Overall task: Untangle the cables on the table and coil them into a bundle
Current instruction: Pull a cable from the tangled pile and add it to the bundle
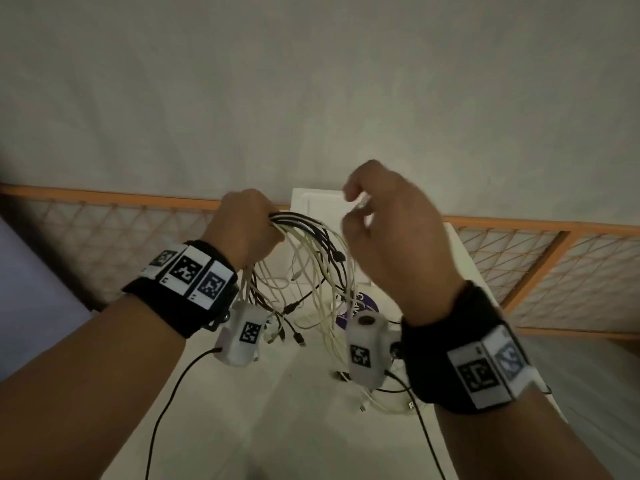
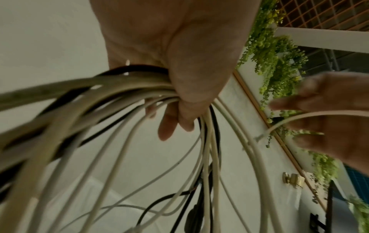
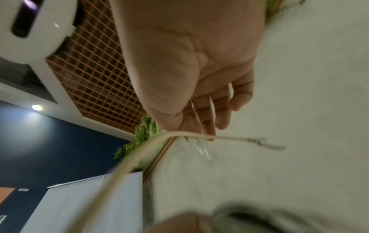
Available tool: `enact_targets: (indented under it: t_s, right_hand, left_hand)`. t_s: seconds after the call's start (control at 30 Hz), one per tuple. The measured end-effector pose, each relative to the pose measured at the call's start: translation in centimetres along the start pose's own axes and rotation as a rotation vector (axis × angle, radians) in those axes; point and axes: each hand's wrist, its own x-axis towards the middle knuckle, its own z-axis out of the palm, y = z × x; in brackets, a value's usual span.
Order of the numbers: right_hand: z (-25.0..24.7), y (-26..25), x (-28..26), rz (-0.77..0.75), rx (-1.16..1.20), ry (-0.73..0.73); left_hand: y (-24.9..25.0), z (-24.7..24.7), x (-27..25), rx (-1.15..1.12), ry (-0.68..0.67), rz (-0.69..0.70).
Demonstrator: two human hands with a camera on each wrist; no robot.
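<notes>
My left hand (image 1: 244, 225) is clenched round the top of a bundle of cables (image 1: 311, 258), white and black strands gathered into one fist and held up above the white table (image 1: 298, 410), with their loops hanging down and several plug ends (image 1: 298, 337) dangling close to the tabletop, some perhaps resting on it. From the left wrist view the strands fan out of my fist on both sides, so the loops are uneven and not yet a tidy coil. My right hand (image 1: 384, 233), raised just beside the bundle, pinches a single white cable (image 3: 139, 156) between thumb and fingertips (image 3: 209, 126); its short free end with a small metal connector (image 3: 265, 142) sticks out past my fingers. I judge these cables to be light and limp, thin enough to bend wherever I hold them, with smooth jackets that could slide through a loose pinch, so I should keep the pinch close to the connector, where the plug gives a stop, and lay the strand over the fist alongside the others. The plugs are the only stiff parts and the likeliest to snag in a neighbouring loop. A few more cable ends (image 1: 381, 403) lie on the table below my right wrist, beside a purple round label (image 1: 360, 306), and a white flat box (image 1: 320, 202) sits at the far edge.
</notes>
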Motion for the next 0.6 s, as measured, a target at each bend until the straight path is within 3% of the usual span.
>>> enact_targets:
  t_s: [0.1,0.23,0.37,0.5,0.6]
  right_hand:
    - [4.9,0.5,-0.8,0.021,0.05,-0.175]
    - [10.6,4.9,-3.7,0.397,0.08,-0.452]
    - [13.2,10.2,-10.4,0.626,-0.128,-0.758]
    - [11.9,15.2,-18.3,0.648,-0.335,-0.812]
    - [10.5,17.3,-21.6,0.716,-0.357,-0.795]
  left_hand:
    - [0.9,0.3,-0.4,-0.183,-0.037,0.078]
    - [1.1,0.6,-1.1,-0.486,-0.01,-0.029]
    - [0.2,-2.0,-1.1,-0.525,0.247,0.019]
    - [-2.7,-5.0,-0.1,-0.646,0.404,-0.169]
    - [-3.6,-5.1,0.4,-0.648,0.388,-0.218]
